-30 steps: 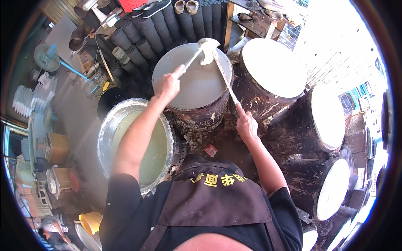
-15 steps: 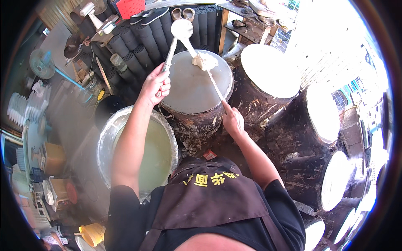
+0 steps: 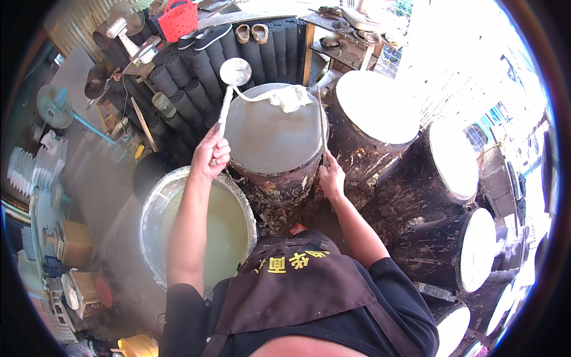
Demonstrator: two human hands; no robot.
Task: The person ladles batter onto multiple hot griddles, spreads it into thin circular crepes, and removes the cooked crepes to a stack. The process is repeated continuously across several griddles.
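Note:
My left hand [image 3: 210,153] is closed around the batter-coated handle of a ladle [image 3: 235,72]. Its round bowl is held up by the far left edge of a grey round hotplate [image 3: 270,140] on a dark drum. From the ladle a white strand runs to a lump of white batter [image 3: 291,99] at the plate's far side. My right hand [image 3: 332,178] grips a long thin scraper [image 3: 322,122], held nearly upright along the plate's right edge. Whether its tip touches the lump, I cannot tell.
A wide tub [image 3: 153,229] of pale greenish liquid stands under my left forearm. More drums with bright white tops curve along the right, the nearest one a dark drum [image 3: 369,116]. Black cylindrical briquettes [image 3: 205,98] are stacked behind, with shoes [image 3: 259,33] on top.
The ladle has moved left and down, stretching the white strand. The scraper has swung from a leftward slant to nearly upright, off the lump's left side toward the plate's right edge.

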